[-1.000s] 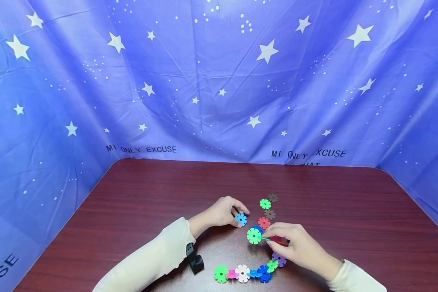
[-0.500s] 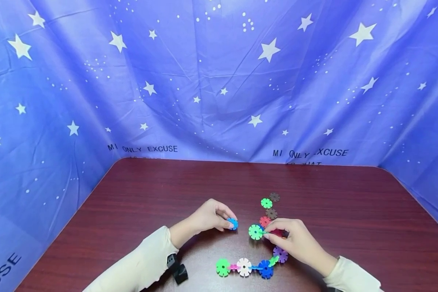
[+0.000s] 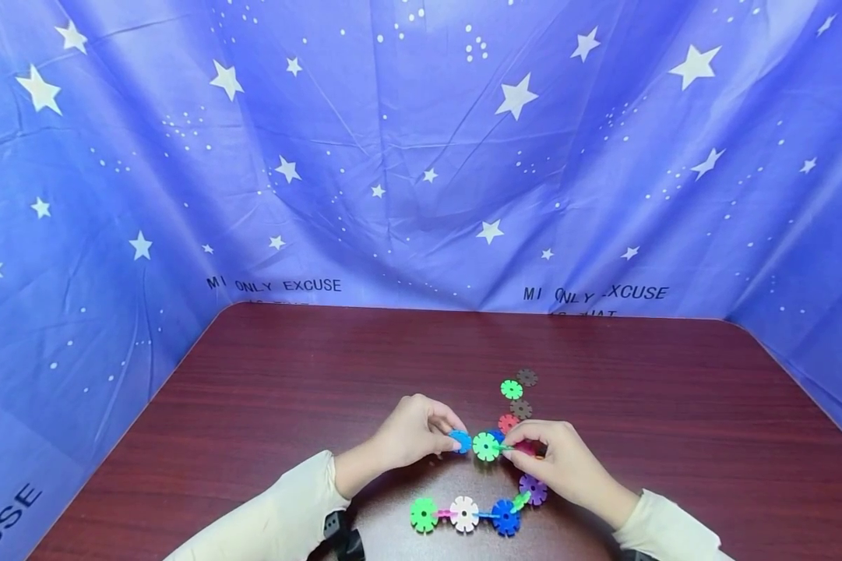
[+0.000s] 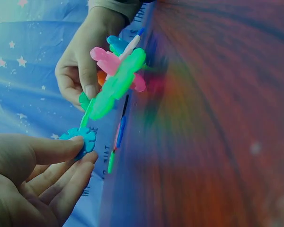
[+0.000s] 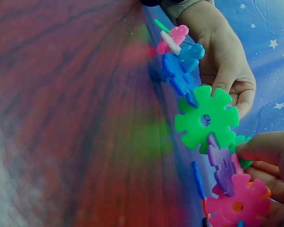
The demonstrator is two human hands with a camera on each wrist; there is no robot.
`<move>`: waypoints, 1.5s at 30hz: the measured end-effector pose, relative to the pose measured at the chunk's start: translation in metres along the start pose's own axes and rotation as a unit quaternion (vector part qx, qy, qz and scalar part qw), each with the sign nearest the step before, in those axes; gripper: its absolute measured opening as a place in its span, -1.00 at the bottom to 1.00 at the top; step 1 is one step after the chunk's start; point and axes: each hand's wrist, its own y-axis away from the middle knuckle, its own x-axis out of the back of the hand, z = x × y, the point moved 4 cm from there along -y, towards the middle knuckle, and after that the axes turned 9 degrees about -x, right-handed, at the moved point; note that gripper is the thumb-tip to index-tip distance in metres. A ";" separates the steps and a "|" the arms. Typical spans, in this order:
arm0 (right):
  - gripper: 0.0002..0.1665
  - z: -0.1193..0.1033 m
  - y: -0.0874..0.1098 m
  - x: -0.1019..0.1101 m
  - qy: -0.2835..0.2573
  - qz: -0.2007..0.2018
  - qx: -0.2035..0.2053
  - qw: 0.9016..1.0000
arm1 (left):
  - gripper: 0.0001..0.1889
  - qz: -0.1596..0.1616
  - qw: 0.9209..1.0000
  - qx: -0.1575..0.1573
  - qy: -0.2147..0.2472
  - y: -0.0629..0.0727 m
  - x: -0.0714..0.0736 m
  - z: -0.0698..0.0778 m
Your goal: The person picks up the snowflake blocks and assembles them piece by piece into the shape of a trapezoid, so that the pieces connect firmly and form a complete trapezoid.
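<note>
The left hand (image 3: 417, 432) pinches a light-blue disc (image 3: 460, 442) just beside a green disc (image 3: 486, 446), whose linked green piece (image 3: 505, 447) the right hand (image 3: 566, 460) pinches over the tabletop (image 3: 322, 358).

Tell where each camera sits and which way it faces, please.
On the head: faces forward and down at the table; left hand and right hand show.
On left wrist: faces the light-blue disc; left hand near, right beyond.
On right wrist: faces the disc chain; right hand near, left beyond.
Wrist views share the chain.

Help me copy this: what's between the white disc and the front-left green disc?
In the head view, a pink piece lies between the green disc and the white disc.
</note>
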 end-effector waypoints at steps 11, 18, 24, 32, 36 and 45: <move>-0.81 -0.003 0.002 -0.001 -0.027 0.018 0.021 0.999 | -0.94 0.019 0.999 -0.037 -0.022 0.001 -0.008 0.005; -0.81 -0.007 0.001 0.002 -0.046 0.036 0.040 0.997 | -0.91 0.044 0.997 -0.055 -0.041 0.005 -0.009 0.009; -0.80 -0.006 0.002 0.003 -0.067 0.040 0.049 0.996 | -0.92 0.058 0.995 -0.066 -0.046 0.007 -0.011 0.011; -0.81 -0.006 0.003 0.002 -0.098 0.043 0.055 0.993 | -0.92 0.063 0.993 -0.080 -0.054 0.007 -0.009 0.012; -0.80 -0.008 0.003 0.002 -0.102 0.049 0.058 0.992 | -0.92 0.064 0.992 -0.089 -0.060 0.007 -0.008 0.012; -0.73 -0.009 0.002 0.002 -0.101 0.052 0.061 0.992 | -0.92 0.063 0.992 -0.089 -0.057 0.007 -0.007 0.014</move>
